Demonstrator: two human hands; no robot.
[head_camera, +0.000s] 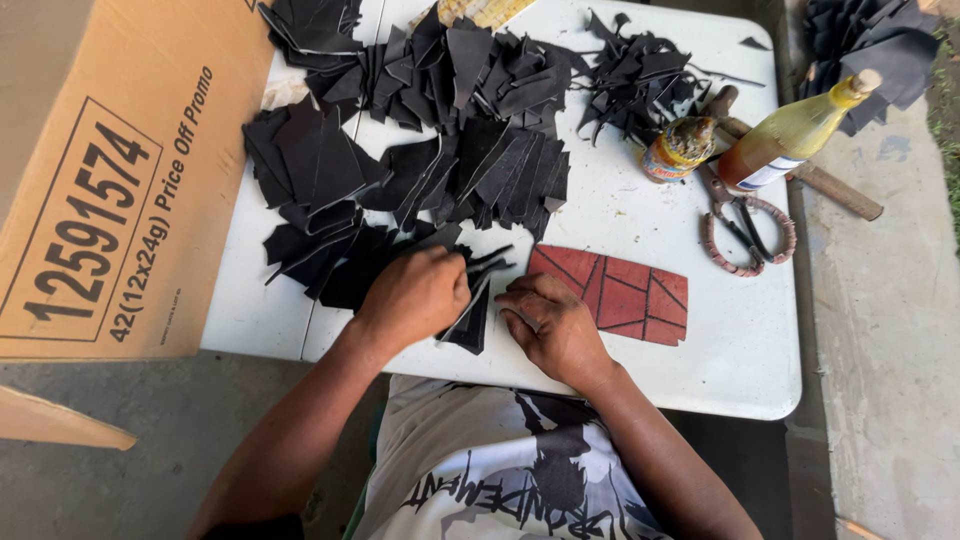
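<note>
Large brown cardboard box (110, 170) at far left, overlapping the left edge of the white table (740, 370), black print on its slanted face; small round jar (678, 148) at upper right of table, yellow-and-red label, white band below; tilted amber bottle (795, 135) just beside it, white label (772, 173) with blue stripe near base, pale cap.

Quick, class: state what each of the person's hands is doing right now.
Left hand: closed on black cut pieces.
Right hand: fingers curled, resting on the white table beside those pieces; grip cannot be told.
</note>
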